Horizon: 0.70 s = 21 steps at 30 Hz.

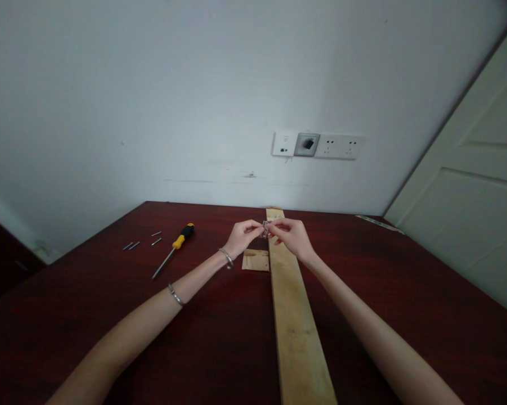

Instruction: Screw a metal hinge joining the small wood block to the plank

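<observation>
Both my hands meet over the far end of a long pale wooden plank [293, 315] that runs across a dark red table [88, 315]. My left hand [243, 236] and my right hand [290, 234] each pinch a small shiny metal piece [265, 228] between their fingertips, just above the plank. I cannot make out what the metal piece is. A small flat wooden block [255, 260] lies against the plank's left side, under my left wrist. Two thin bracelets sit on my left forearm.
A screwdriver [174, 249] with a yellow and black handle lies left of my hands. Several small screws [142, 241] lie further left. A white wall with a row of sockets [318, 145] stands behind the table. A white door [472, 185] is at the right.
</observation>
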Each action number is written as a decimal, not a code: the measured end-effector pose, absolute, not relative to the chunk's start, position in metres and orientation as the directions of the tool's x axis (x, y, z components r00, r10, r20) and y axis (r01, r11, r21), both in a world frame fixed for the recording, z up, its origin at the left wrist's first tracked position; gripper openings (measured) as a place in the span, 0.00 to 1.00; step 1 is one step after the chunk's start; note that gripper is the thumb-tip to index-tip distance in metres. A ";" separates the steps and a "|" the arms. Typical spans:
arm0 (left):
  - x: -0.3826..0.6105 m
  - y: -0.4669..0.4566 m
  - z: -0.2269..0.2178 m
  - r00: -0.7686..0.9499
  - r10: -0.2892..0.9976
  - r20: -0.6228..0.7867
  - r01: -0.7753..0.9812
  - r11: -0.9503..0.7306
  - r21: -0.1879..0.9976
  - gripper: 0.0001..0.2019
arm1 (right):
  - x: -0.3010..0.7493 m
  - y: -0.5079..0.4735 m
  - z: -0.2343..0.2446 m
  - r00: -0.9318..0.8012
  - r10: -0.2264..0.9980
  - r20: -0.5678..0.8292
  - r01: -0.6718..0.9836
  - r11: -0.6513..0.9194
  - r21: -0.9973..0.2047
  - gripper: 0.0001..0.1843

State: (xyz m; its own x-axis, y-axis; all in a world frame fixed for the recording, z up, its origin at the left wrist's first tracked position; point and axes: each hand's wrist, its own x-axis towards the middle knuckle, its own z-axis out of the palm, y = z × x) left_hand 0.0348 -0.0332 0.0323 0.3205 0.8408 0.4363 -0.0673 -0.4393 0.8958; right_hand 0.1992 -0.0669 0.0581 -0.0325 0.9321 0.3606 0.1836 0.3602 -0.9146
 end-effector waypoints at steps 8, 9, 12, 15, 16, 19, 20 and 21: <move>0.026 -0.028 0.034 0.545 0.677 0.495 -0.039 -0.570 0.821 0.32 | 0.203 -0.063 0.055 -0.044 0.947 0.317 0.185 0.319 -0.929 0.16; 0.025 -0.029 0.036 0.572 0.640 0.514 0.024 -0.639 0.769 0.34 | 0.203 -0.062 0.054 -0.050 0.952 0.302 0.182 0.306 -0.934 0.15; 0.022 -0.031 0.037 0.623 0.557 0.549 0.181 -0.785 0.592 0.35 | 0.204 -0.060 0.052 -0.070 0.966 0.251 0.177 0.259 -0.949 0.13; 0.021 -0.029 0.036 0.644 0.521 0.560 0.251 -0.835 0.489 0.31 | 0.205 -0.059 0.050 -0.080 0.975 0.205 0.168 0.216 -0.962 0.11; 0.020 -0.028 0.035 0.651 0.515 0.557 0.265 -0.843 0.468 0.29 | 0.206 -0.059 0.050 -0.083 0.978 0.191 0.163 0.202 -0.966 0.11; 0.017 -0.024 0.036 0.670 0.499 0.550 0.284 -0.856 0.431 0.25 | 0.206 -0.059 0.050 -0.093 0.984 0.152 0.149 0.165 -0.975 0.11; 0.016 -0.024 0.037 0.672 0.493 0.553 0.285 -0.861 0.421 0.25 | 0.207 -0.058 0.051 -0.093 0.985 0.143 0.147 0.155 -0.977 0.11; 0.015 -0.023 0.038 0.673 0.486 0.557 0.285 -0.866 0.410 0.24 | 0.207 -0.058 0.051 -0.090 0.987 0.135 0.144 0.147 -0.979 0.11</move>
State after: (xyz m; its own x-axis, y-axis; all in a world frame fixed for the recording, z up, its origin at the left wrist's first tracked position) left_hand 0.0146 -0.0234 0.0378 0.6734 0.4856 0.5574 0.2855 -0.8663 0.4099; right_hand 0.2073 -0.0583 0.0506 -0.0897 0.9868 0.1349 0.1443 0.1469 -0.9786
